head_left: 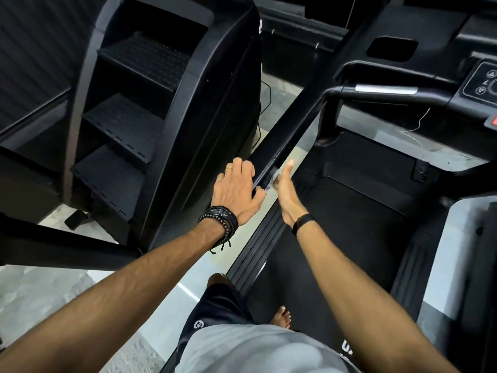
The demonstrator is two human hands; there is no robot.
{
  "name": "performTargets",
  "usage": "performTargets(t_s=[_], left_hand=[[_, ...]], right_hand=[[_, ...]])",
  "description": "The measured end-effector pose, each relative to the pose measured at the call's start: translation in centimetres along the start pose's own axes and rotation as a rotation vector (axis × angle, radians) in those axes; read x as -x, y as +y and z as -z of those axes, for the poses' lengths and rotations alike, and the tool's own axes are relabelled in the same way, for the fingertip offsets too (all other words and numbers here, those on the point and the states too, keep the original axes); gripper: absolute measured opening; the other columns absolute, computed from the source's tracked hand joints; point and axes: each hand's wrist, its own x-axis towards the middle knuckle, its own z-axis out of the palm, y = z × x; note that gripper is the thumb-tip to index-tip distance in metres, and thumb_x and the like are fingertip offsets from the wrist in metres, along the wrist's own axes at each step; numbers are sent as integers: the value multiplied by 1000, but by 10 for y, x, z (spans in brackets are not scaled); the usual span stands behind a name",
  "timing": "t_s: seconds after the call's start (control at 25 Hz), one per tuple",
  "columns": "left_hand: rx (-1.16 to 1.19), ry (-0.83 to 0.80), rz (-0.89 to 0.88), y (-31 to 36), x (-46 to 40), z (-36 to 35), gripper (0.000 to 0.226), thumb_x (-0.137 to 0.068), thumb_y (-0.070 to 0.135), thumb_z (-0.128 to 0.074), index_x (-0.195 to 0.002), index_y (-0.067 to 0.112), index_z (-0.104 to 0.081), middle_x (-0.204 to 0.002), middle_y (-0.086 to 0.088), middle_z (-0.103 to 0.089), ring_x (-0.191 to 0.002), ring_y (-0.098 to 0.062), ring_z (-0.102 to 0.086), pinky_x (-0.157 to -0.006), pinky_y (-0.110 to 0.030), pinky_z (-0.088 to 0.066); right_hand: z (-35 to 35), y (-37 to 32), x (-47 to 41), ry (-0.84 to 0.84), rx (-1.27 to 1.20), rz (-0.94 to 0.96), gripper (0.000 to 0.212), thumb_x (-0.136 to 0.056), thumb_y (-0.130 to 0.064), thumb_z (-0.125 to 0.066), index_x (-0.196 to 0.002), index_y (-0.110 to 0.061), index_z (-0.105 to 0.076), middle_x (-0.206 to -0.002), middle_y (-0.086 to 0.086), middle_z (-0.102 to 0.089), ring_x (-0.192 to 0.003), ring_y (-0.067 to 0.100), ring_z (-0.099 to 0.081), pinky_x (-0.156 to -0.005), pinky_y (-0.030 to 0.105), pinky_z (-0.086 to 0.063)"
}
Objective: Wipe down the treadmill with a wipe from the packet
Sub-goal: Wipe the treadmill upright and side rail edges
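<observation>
grey shirt hem (242, 348) and dark shorts (215, 310) fill the near bottom edge. 1 bare foot (281, 317) stands on the treadmill belt (336, 238), nearer than the hands and below them. ribbed side rail (255, 249) of the treadmill runs up from beside the foot toward the hands.

left hand (239, 189): fingers curled over the slanted black upright (285, 141) of the treadmill, thumb on its near face, gripping the bar. ring on 1 finger; stack of dark bracelets (222, 220) at the wrist.

right hand (286, 187): just right of the left hand, seen edge-on, blurred. thumb points up along the bar. white wipe (271, 181) sits between this hand and the bar, touching the bar, right beside the left thumb. the right fingers are hidden behind the hand, so cannot tell if they are curled round the wipe or pressing flat. black band (304, 222) on the right wrist.

beyond the grip, the upright climbs to a curved handlebar (376, 90) with a silver patch, and a control panel (484, 82) with arrow buttons further right. left of the grip, a black stair-climber machine (150, 103) with 3 visible steps. pale floor (40, 292) shows between the machines.
</observation>
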Motion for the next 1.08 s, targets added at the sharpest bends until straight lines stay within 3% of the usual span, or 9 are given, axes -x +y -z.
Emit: performTargets(t_s=[0.24, 0.4, 0.44, 0.48, 0.6, 0.72, 0.84, 0.96, 1.08], left_hand=[[4, 21, 2, 2, -10, -4, 29, -86, 38, -56, -102, 15, -48, -99, -1, -44, -85, -19, -42, -72, -35, -36], [-7, 3, 11, 7, -18, -6, 28, -83, 36, -52, -100, 15, -46, -97, 0, -42, -83, -19, -41, -70, -34, -33], [-3, 4, 11, 8, -20, -7, 28, -83, 36, -52, -101, 15, -47, -97, 0, -41, -83, -19, -40, -71, -34, -33], [-3, 1, 8, 9, -21, -8, 28, -84, 36, -53, -101, 15, -47, -97, 1, -40, -83, -18, -39, -71, -34, -33], [-7, 5, 15, 9, -27, -8, 29, -87, 37, -56, -103, 14, -48, -99, 0, -39, -84, -18, -38, -71, -34, -32], [-7, -4, 32, 11, -32, -11, 28, -88, 37, -56, -101, 14, -47, -99, -2, -42, -83, -19, -40, -71, -34, -31], [-16, -16, 39, 15, -35, -11, 28, -86, 36, -54, -102, 16, -46, -99, -1, -41, -84, -19, -40, -72, -34, -32], [-30, -22, 35, 15, -35, -10, 28, -88, 38, -53, -104, 16, -47, -101, 0, -42, -86, -18, -42, -73, -33, -32], [-29, -15, 40, 14, -37, -9, 30, -91, 40, -52, -106, 15, -48, -101, 0, -41, -86, -17, -41, -73, -33, -32]], right_hand=[[9, -7, 10, -123, 6, -34, 108, -91, -75, 5, -117, 0, -69, -108, 10, -73, -95, -1, -60, -100, 21, -23], [11, -22, -16, 63, -31, 62, 99, -97, -70, -3, -123, 9, -57, -119, 24, -65, -113, 35, -59, -107, 40, -37], [8, -16, -18, 21, 5, 43, 98, -95, -74, -3, -125, 2, -57, -109, 16, -62, -100, 23, -53, -109, 43, -33], [7, -14, -15, -47, 35, -8, 99, -92, -77, 0, -138, -7, -53, -138, 12, -58, -130, 24, -50, -114, 43, -25], [17, -30, -6, -284, 75, -73, 113, -78, -89, 3, -158, -16, -27, -152, 9, -46, -146, 19, -35, -121, 48, -8], [35, -51, -14, -160, 11, 8, 124, -82, -86, 5, -139, 11, -48, -120, 30, -64, -119, 17, -58, -112, 37, -17], [29, -41, -34, -27, 9, 77, 97, -92, -77, -1, -99, -5, -65, -106, 18, -66, -100, 16, -58, -107, 32, -29], [19, -8, -26, -187, 66, -46, 104, -88, -80, 4, -148, -13, -48, -149, 10, -51, -131, 15, -49, -121, 49, -9], [27, -7, -12, -366, 116, -138, 115, -81, -84, 12, -139, -13, -58, -124, 6, -70, -112, 3, -54, -118, 61, 0]])
